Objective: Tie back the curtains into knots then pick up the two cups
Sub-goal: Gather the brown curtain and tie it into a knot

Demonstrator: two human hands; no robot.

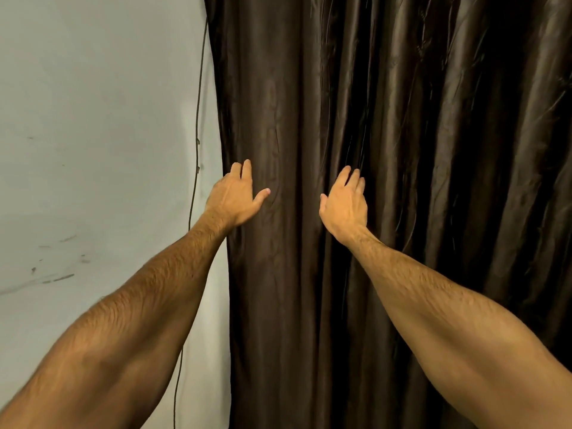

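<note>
A dark brown, shiny curtain [402,150] hangs in long vertical folds and fills the middle and right of the view. My left hand [235,196] rests at the curtain's left edge, fingers stretched up and thumb apart, touching the fabric. My right hand [345,205] lies flat against a fold a little to the right, fingers pointing up into a dark crease. Neither hand has fabric gathered in it. No cups are in view.
A pale grey wall [93,150] with scuff marks fills the left side. A thin black cable [196,150] runs down the wall just left of the curtain's edge.
</note>
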